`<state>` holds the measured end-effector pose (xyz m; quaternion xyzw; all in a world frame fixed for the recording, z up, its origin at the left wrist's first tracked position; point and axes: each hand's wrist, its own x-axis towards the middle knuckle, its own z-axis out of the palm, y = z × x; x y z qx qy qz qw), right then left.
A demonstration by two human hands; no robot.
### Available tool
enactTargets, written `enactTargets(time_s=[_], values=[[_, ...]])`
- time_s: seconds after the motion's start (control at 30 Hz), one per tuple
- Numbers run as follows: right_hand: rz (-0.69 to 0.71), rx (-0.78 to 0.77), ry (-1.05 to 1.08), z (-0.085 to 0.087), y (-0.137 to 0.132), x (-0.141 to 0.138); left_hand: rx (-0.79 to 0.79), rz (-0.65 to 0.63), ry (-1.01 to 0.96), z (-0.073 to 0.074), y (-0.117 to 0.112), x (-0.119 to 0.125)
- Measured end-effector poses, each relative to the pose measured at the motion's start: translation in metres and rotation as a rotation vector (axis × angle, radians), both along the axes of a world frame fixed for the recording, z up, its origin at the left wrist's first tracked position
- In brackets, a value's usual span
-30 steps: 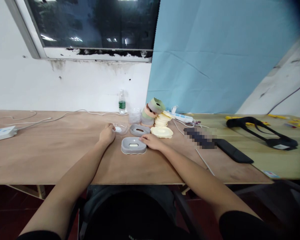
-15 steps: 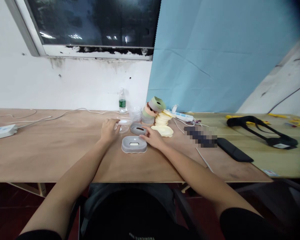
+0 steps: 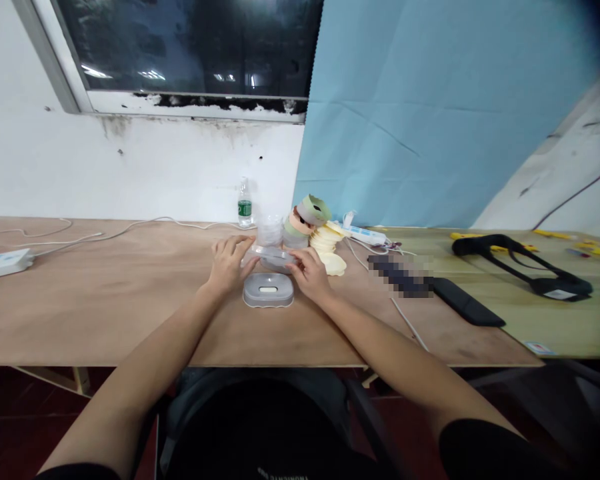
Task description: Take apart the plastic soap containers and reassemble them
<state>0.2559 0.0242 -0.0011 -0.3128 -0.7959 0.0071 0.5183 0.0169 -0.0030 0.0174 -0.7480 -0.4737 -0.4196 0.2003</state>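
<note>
A grey soap dish [image 3: 269, 291] with a white bar in it sits on the wooden table [image 3: 105, 300] in front of me. Just above it I hold a clear plastic lid [image 3: 270, 254] between both hands. My left hand [image 3: 229, 265] grips the lid's left end with curled fingers. My right hand [image 3: 310, 272] pinches its right end. A second grey dish lies behind the lid, mostly hidden.
Stacks of cream, green and pink dishes [image 3: 314, 230] stand behind, with a water bottle [image 3: 244, 202] and clear cups [image 3: 270, 229]. A power strip [image 3: 0, 261] lies far left. Right are a black flat object [image 3: 463, 301], cables and a black strap [image 3: 523, 263].
My left hand lifted the clear lid from the table and carried it right, over the grey dish. My right hand left the dish's side and took the lid's other end.
</note>
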Motion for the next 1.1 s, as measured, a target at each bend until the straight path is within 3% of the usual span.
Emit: enactTargets(time_s=[0.2,0.43,0.67,0.93,1.1], values=[[0.035,-0.087,0.048,0.0,0.002,0.001,-0.141,-0.153,-0.052,0.003,0.002,-0.008],[0.09,-0.454,0.033,-0.005,0.011,0.004,-0.373,-0.129,-0.106,-0.001,-0.001,-0.005],[0.239,-0.746,0.069,-0.005,0.013,0.001,-0.545,-0.262,-0.166,-0.003,0.006,-0.006],[0.356,-0.962,0.008,-0.005,0.019,0.004,-0.651,-0.3,-0.109,-0.007,0.007,-0.007],[0.379,-1.003,-0.02,-0.006,0.018,0.006,-0.68,-0.303,-0.054,-0.009,0.008,-0.007]])
